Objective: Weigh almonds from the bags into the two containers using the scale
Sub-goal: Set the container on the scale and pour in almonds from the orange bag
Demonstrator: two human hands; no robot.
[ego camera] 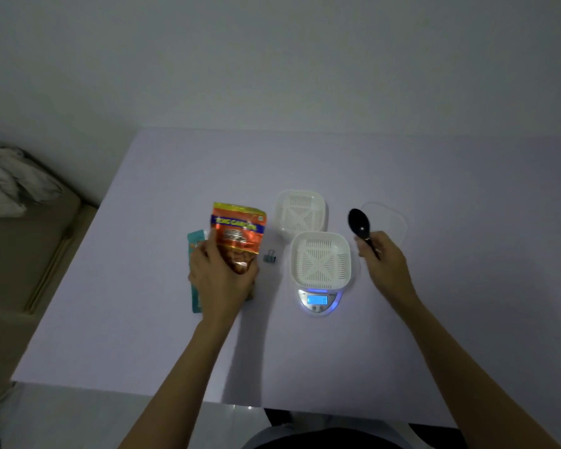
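Left hand (221,277) is gripping the orange bag (238,234) by its lower half. The fingers are curling round the bag's left edge and the thumb is lying on the right side of its front. The bag is standing upright, and its top is rising clear of the fingertips toward the far side. I cannot tell whether its base is touching the table (127,319).

A teal bag (195,296) is lying flat just left of this hand, partly hidden under it.

Right hand (386,260) is closing round the handle of the black spoon (359,225). The handle is running through the curled fingers, and the bowl is sticking out past them, pointing far-left. The bowl is hanging just right of the near container (320,260), not touching it.

The near container is sitting on the scale (318,303), whose display is glowing blue; the digits are too blurred to read. The far container (300,212) is resting on the table just behind it.

A clip (269,257) is lying between the orange bag and the near container. A clear lid (391,222) is lying flat, far of the right hand.
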